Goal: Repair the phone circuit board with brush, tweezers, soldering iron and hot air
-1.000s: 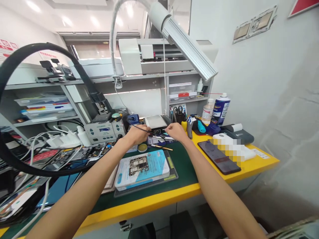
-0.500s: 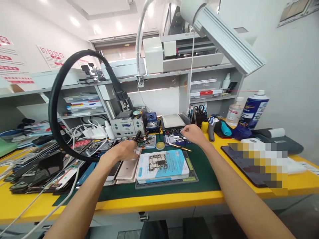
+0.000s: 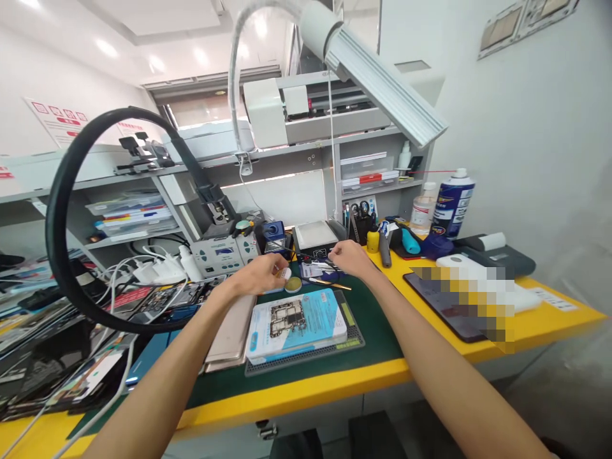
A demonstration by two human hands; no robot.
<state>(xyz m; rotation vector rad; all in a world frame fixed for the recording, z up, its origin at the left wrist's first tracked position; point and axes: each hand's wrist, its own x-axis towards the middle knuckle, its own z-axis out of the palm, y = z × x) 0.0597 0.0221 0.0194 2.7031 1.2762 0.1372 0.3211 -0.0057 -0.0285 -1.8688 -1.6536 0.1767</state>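
My left hand (image 3: 261,274) is closed on a small white lid-like disc (image 3: 285,274), just beside a round tin of yellowish paste (image 3: 292,285). My right hand (image 3: 352,258) has its fingers pinched together at the front right of a black box-shaped device with a pale top plate (image 3: 315,234); what they grip is hidden. Between my forearms a bare phone circuit board (image 3: 287,317) lies on a white-and-blue box (image 3: 261,347). A slim tool with a gold tip (image 3: 329,284) rests behind that box.
Gold phones (image 3: 229,335) lie left of the box. A large black hose (image 3: 55,210) loops over phone parts and white cables at the left. A grey soldering station (image 3: 217,256) stands behind. At the right are a tablet (image 3: 440,306) and a blue spray can (image 3: 452,207).
My left hand has moved right and slightly back, to the paste tin, and the white disc now shows in its fingers. My right hand stays near the black device. The view has turned right.
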